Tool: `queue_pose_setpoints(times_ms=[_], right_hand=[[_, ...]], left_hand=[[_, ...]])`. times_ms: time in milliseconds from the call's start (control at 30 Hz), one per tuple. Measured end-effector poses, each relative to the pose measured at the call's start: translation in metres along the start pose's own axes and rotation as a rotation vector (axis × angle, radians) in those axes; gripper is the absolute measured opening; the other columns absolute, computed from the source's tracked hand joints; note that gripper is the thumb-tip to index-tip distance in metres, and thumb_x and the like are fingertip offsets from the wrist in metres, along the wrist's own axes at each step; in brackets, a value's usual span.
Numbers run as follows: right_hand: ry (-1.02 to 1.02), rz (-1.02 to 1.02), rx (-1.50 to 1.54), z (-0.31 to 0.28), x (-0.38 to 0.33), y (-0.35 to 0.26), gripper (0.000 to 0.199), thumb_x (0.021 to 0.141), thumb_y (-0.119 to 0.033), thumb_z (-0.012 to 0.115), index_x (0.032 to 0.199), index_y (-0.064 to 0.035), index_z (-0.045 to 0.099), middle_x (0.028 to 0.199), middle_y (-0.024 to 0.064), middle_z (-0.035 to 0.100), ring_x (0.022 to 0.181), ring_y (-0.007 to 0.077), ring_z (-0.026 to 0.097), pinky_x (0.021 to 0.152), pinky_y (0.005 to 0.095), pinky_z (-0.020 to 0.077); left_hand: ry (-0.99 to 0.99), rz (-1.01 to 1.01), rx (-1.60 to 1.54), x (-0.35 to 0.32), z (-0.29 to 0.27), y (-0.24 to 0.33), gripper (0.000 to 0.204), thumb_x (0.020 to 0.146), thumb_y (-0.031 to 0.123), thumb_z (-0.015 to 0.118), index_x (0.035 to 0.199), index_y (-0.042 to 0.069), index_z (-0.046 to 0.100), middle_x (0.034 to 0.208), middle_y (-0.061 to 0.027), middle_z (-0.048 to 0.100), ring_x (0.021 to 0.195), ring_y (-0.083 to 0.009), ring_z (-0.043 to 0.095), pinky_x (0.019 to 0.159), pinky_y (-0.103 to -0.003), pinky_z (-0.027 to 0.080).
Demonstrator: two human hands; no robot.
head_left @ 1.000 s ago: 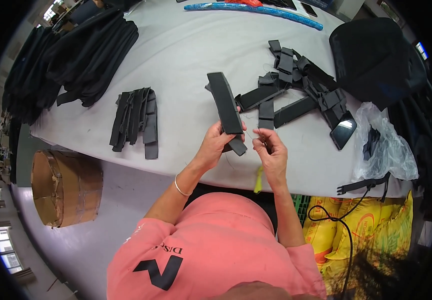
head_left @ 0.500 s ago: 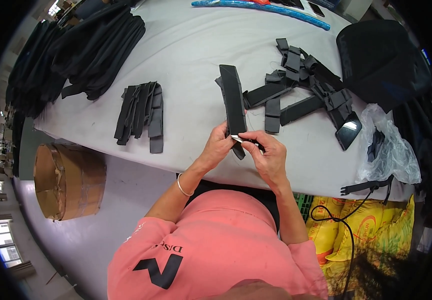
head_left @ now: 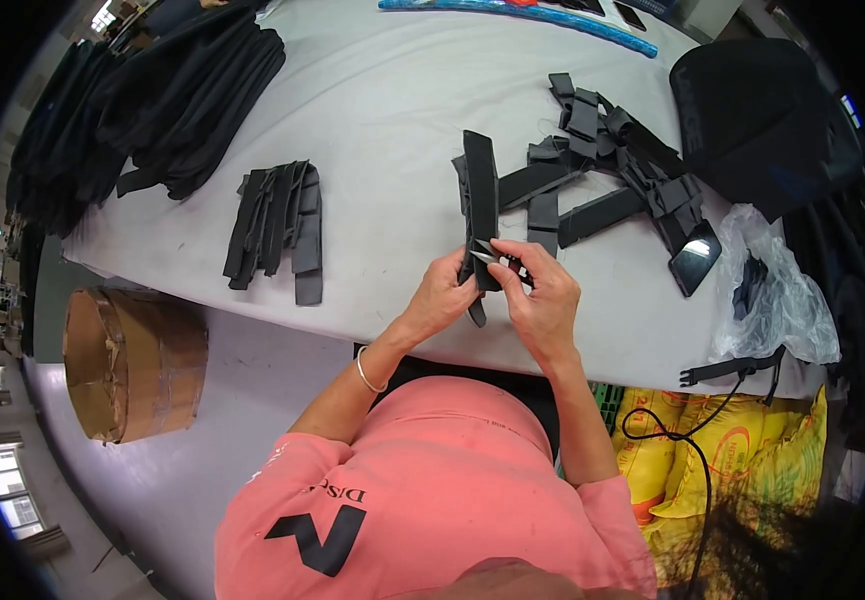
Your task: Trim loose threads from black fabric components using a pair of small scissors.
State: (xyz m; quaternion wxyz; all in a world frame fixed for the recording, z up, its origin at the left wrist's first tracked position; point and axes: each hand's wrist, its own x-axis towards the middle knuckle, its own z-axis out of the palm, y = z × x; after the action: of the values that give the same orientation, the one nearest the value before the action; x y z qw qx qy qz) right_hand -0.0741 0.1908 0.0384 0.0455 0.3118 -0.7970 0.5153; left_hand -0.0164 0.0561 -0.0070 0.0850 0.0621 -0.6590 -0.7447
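Note:
My left hand (head_left: 444, 295) grips the lower part of a long black strap piece (head_left: 479, 195) that stands up over the near edge of the white table (head_left: 382, 130). My right hand (head_left: 544, 295) holds small metal thread snips (head_left: 487, 254), their silver tips touching the strap's near end. A loose heap of cut black strap pieces (head_left: 602, 150) lies just beyond my hands, to the right. A neat stack of black strap pieces (head_left: 277, 228) lies on the table to my left.
A big pile of black fabric (head_left: 167, 85) fills the table's far left. A black bag (head_left: 757, 115), a phone (head_left: 694, 258) and a clear plastic bag (head_left: 777, 290) sit at right. A brown cardboard drum (head_left: 132, 360) stands on the floor at left; yellow sacks (head_left: 742, 450) at right.
My right hand has come against the strap, bringing the snips to its near end. The strap now stands more upright than a second ago.

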Motion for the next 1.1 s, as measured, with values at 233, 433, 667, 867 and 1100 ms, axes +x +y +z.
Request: queue_pose_setpoints(times_ms=[233, 433, 667, 867, 1100], right_hand=[[0.037, -0.064, -0.13, 0.0, 0.003, 0.007, 0.019, 0.08, -0.013, 0.069, 0.099, -0.012, 0.068, 0.081, 0.0028, 0.063, 0.069, 0.0204, 0.06, 0.06, 0.0316, 0.046], [0.082, -0.198, -0.319, 0.004, 0.005, 0.013, 0.021, 0.078, -0.016, 0.07, 0.099, -0.0138, 0.068, 0.075, 0.0009, 0.058, 0.066, 0.0203, 0.055, 0.058, 0.0326, 0.0434], [0.124, -0.297, -0.404, 0.006, 0.005, 0.016, 0.023, 0.076, -0.018, 0.072, 0.099, -0.0147, 0.069, 0.073, -0.0009, 0.057, 0.063, 0.0185, 0.052, 0.055, 0.0313, 0.041], [0.12, -0.311, -0.436, 0.006, 0.003, 0.019, 0.021, 0.076, -0.017, 0.072, 0.097, -0.0151, 0.069, 0.072, -0.0014, 0.056, 0.062, 0.0183, 0.051, 0.054, 0.0314, 0.0401], [0.094, -0.126, -0.142, 0.004, -0.002, 0.023, 0.023, 0.076, -0.011, 0.071, 0.099, -0.0132, 0.068, 0.076, -0.0002, 0.06, 0.07, 0.0197, 0.058, 0.06, 0.031, 0.0448]], left_hand=[[0.023, -0.004, 0.218, 0.003, 0.002, 0.005, 0.013, 0.087, 0.01, 0.055, 0.094, -0.001, 0.056, 0.064, -0.0021, 0.051, 0.058, -0.0095, 0.044, 0.053, -0.028, 0.04], [0.038, -0.009, 0.313, 0.003, 0.0, 0.002, 0.014, 0.085, 0.011, 0.056, 0.092, -0.001, 0.055, 0.06, -0.0035, 0.048, 0.056, -0.0104, 0.042, 0.051, -0.029, 0.038], [0.027, -0.032, 0.26, 0.004, -0.003, -0.002, 0.014, 0.084, 0.011, 0.056, 0.092, -0.001, 0.055, 0.06, -0.002, 0.048, 0.056, -0.0091, 0.042, 0.051, -0.029, 0.038], [-0.004, -0.076, 0.267, 0.004, -0.006, -0.003, 0.013, 0.083, 0.01, 0.055, 0.089, -0.001, 0.055, 0.061, -0.0007, 0.048, 0.056, -0.0084, 0.042, 0.051, -0.028, 0.038], [-0.014, -0.093, 0.282, 0.003, -0.006, 0.001, 0.014, 0.084, 0.011, 0.054, 0.09, -0.001, 0.056, 0.062, 0.0003, 0.05, 0.058, -0.0079, 0.043, 0.052, -0.027, 0.039]])
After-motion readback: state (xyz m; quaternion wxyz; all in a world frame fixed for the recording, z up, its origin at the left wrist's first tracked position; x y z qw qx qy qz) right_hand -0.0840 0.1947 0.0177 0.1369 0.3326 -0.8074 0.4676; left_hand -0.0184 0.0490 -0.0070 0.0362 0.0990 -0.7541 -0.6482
